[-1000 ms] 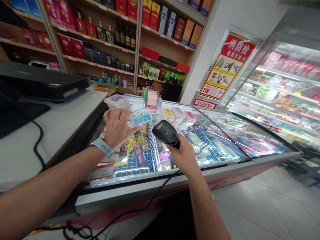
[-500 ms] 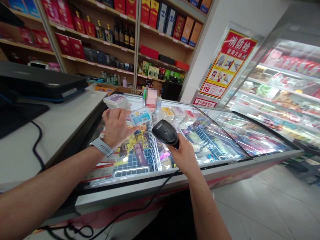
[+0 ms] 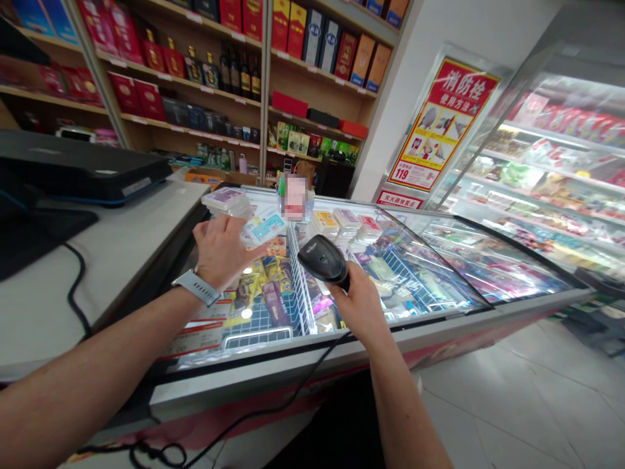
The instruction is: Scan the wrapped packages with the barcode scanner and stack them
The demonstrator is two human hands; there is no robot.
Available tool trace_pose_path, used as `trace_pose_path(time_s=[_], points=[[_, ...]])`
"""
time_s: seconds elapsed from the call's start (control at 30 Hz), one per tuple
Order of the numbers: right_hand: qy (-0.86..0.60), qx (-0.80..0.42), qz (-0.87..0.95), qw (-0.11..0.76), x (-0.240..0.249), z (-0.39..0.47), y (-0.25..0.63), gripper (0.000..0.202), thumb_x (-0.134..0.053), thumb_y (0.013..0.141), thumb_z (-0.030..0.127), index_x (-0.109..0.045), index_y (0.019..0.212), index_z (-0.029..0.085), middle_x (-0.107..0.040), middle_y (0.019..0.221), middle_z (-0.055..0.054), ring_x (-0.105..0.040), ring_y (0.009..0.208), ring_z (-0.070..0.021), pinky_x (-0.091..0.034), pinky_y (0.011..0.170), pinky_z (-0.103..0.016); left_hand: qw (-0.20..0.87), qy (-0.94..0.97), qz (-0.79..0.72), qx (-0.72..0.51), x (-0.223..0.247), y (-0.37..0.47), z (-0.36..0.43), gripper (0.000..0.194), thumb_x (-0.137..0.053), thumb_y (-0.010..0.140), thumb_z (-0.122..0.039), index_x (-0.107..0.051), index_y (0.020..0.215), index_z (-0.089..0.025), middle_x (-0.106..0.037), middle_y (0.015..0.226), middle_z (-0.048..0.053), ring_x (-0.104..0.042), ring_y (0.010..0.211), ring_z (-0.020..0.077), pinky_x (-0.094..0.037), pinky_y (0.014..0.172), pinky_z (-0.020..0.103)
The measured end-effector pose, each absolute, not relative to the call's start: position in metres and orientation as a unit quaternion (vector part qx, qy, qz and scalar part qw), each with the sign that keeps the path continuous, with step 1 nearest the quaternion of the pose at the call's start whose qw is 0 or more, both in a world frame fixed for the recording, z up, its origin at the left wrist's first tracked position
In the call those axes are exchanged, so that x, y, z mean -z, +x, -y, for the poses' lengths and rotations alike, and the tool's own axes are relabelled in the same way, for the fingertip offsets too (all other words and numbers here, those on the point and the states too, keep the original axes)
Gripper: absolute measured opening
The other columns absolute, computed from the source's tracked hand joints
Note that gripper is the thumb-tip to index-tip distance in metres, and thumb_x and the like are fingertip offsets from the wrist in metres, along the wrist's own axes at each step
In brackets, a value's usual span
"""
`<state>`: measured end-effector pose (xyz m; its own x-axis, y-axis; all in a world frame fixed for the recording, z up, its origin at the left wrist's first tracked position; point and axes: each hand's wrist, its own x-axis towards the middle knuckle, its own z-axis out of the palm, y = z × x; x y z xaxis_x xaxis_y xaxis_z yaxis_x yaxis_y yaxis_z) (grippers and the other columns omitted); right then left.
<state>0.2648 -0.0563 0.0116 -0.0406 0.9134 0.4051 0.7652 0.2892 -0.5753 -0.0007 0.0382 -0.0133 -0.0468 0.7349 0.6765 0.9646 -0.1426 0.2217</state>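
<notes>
My left hand point(image 3: 222, 251), with a pale watch band point(image 3: 197, 287) on its wrist, is closed on a clear plastic box with a blue and white label point(image 3: 264, 226), held tilted over the freezer. My right hand point(image 3: 360, 303) grips a black handheld scanner point(image 3: 323, 260), its head toward the box. A stack of boxes with purple labels point(image 3: 225, 198) stands just behind my left hand. To the right of the box, stacks with yellow point(image 3: 325, 222), lilac point(image 3: 347, 220) and red labels point(image 3: 370, 226) sit on the freezer glass.
A white counter point(image 3: 39, 312) with a black device point(image 3: 78, 166) is at the left. The scanner's black cable point(image 3: 273, 410) hangs across the freezer's front edge point(image 3: 215, 384). Shelves with bottles and boxes stand behind. A blurred-out object point(image 3: 295, 197) is at the freezer's back.
The box in my left hand has moved slightly left and tilted, its label now less square to the view. The scanner in my right hand has hardly moved.
</notes>
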Motion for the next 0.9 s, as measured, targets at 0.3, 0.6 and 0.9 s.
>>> trace_pose_path(time_s=[0.3, 0.6, 0.9], points=[[-0.595, -0.075, 0.653, 0.463, -0.018, 0.077, 0.299, 0.024, -0.059, 0.087, 0.034, -0.062, 0.106, 0.02, -0.069, 0.095, -0.006, -0.064, 0.088, -0.0244, -0.048, 0.077, -0.035, 0.112, -0.682, 0.688, 0.223, 0.008, -0.01, -0.055, 0.08, -0.037, 0.079, -0.079, -0.062, 0.107, -0.008, -0.067, 0.112, 0.027, -0.059, 0.109, 0.0413, -0.038, 0.087, 0.052], [-0.627, -0.068, 0.566, 0.53, -0.017, 0.101, 0.336, 0.035, -0.063, 0.085, 0.045, -0.066, 0.109, 0.019, -0.074, 0.1, -0.009, -0.068, 0.094, -0.0272, -0.051, 0.08, -0.036, 0.154, -0.692, 0.676, 0.203, 0.006, -0.008, -0.05, 0.094, -0.028, 0.08, -0.083, -0.056, 0.115, -0.001, -0.064, 0.11, 0.028, -0.06, 0.098, 0.0416, -0.04, 0.082, 0.055], [-0.626, -0.079, 0.491, 0.601, -0.01, 0.12, 0.347, 0.045, -0.064, 0.084, 0.051, -0.068, 0.113, 0.017, -0.075, 0.097, -0.009, -0.069, 0.094, -0.0282, -0.053, 0.082, -0.039, 0.129, -0.917, 0.353, 0.137, -0.015, 0.092, -0.039, 0.043, -0.053, 0.089, -0.031, -0.055, 0.13, -0.023, -0.062, 0.122, 0.012, -0.056, 0.114, 0.0266, -0.043, 0.099, 0.039]])
